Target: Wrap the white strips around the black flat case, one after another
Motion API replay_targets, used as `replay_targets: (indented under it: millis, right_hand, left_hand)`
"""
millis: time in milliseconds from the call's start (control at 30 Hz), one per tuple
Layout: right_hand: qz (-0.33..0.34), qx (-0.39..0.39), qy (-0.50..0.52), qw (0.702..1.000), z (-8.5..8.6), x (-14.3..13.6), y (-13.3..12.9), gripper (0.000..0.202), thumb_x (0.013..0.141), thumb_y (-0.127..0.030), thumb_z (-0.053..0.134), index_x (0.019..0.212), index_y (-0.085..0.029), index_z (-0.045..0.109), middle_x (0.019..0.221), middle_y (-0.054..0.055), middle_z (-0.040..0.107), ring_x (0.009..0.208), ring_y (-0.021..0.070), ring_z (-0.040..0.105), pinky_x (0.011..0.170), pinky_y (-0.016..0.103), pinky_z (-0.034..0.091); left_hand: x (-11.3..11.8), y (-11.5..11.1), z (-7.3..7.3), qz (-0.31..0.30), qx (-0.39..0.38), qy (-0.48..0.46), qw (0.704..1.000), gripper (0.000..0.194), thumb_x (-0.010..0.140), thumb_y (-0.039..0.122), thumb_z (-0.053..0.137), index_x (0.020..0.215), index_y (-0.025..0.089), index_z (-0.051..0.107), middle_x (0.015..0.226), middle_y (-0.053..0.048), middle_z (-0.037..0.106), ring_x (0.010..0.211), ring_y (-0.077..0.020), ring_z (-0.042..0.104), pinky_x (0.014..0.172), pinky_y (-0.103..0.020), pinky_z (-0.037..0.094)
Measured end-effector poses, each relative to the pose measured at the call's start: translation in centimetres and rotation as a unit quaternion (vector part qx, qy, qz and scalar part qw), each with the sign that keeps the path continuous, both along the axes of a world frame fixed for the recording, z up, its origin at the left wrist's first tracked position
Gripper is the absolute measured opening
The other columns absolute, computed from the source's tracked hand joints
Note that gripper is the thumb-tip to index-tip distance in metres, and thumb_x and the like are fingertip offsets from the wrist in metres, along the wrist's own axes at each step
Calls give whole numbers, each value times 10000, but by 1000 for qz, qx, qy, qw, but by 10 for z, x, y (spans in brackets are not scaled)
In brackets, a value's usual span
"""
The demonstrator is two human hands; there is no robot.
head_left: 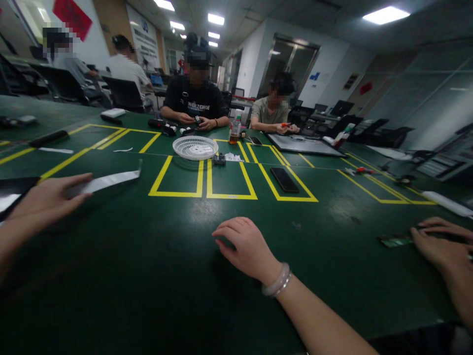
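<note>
Holding a long thin white strip [111, 182] in the left hand [48, 197], pinched at one end, free length pointing right over the green tabletop [166, 222], tip bent upward. Can't tell if touching the table or just above.

Main risk: kink or tear near the bent tip. Cause: support at one end only, long overhang. Could also slip out on a light pinch or snag on a sideways swing; can't judge grip force from here. Could get mixed up with the loose white slip [55, 150] beyond, given the similar look.

At centre, right hand [247, 244] with pale bangle [278, 283]: palm down, fingers loosely curled, modest gap to thumb, nothing visible in the grasp. Can't see under the palm. Could nudge the black rectangular phone [284, 180] inside the yellow tape outline [297, 199] by reaching forward too low.

Further out: round white slotted plastic basket [195, 157], small black part [219, 159] just beside. Could shove both with a long low reach. Upright clear bottle with amber liquid [234, 132] behind; if knocked over, could wet nearby parts.

Far right: co-worker's hand [439, 241] at a green circuit board [395, 241]. Could bump either by swinging the right elbow wide.
</note>
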State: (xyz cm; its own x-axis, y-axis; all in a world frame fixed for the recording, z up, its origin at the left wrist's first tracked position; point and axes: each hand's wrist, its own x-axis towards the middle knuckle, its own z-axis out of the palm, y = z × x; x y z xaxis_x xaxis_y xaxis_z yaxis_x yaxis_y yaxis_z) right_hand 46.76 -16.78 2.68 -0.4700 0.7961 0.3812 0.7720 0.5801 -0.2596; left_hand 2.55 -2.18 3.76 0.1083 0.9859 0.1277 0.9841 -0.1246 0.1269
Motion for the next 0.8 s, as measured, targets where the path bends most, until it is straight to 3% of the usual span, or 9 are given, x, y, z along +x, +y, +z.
replay_targets:
  millis: [67, 167, 300, 433, 600, 700, 800]
  right_hand:
    - [5, 8, 6, 1000, -1, 0, 0, 191, 912, -208, 614, 1100, -235, 634, 1181, 50, 669, 1096, 211, 594, 967, 398, 433]
    - [15, 12, 5, 1000, -2, -2, -1, 373, 873, -292, 686, 1231, -250, 591, 1348, 71, 592, 1225, 239, 531, 1048, 434, 385]
    - [25, -10, -17, 999, -4, -5, -2, 699, 787, -423, 776, 1393, -234, 485, 1335, 90, 607, 1228, 262, 534, 1123, 470, 287]
    - [30, -38, -30, 998, -9, -7, -2, 562, 827, -390, 747, 1328, -239, 544, 1106, 50, 708, 1028, 212, 636, 1082, 443, 318]
    - [19, -53, 19, 998, -8, -7, -2, 388, 842, -356, 740, 1194, -241, 624, 1074, 27, 716, 974, 191, 649, 961, 400, 407]
    - [-18, -80, 127, 988, -4, -4, 1, 313, 848, -364, 728, 1129, -242, 662, 1023, 33, 713, 929, 195, 644, 852, 371, 468]
    - [-82, -113, 316, 939, -2, 3, 8, 311, 833, -382, 726, 1095, -219, 685, 968, 51, 701, 875, 194, 640, 797, 355, 515]
  left_hand:
    - [44, -3, -5, -123, 3, -52, 991, 599, 949, 471, 370, 1434, 127, 441, 1329, -112, 573, 1114, -280, 548, 898, -385, 492]
    - [97, -28, -12, -286, -19, -113, 951, 515, 934, 430, 443, 1393, 211, 522, 1291, -81, 611, 1151, -269, 546, 936, -392, 503]
    - [138, -69, -14, -388, -78, -127, 910, 472, 933, 272, 450, 1397, 304, 536, 1256, -67, 629, 1140, -227, 573, 948, -368, 521]
    - [149, -86, -11, -413, -95, -126, 897, 487, 931, 221, 448, 1396, 333, 537, 1226, -69, 642, 1130, -226, 587, 919, -365, 537]
    - [143, -78, -15, -413, -70, -100, 902, 457, 937, 344, 512, 1394, 341, 538, 1279, -51, 634, 1175, -240, 575, 989, -395, 501]
    - [132, -62, -15, -384, -32, -76, 920, 536, 892, 537, 576, 1374, 303, 554, 1348, -48, 601, 1246, -270, 529, 1099, -455, 404]
    - [105, -37, -9, -288, 13, -61, 955, 575, 958, 565, 430, 1398, 202, 506, 1413, -69, 547, 1304, -261, 474, 1150, -472, 327]
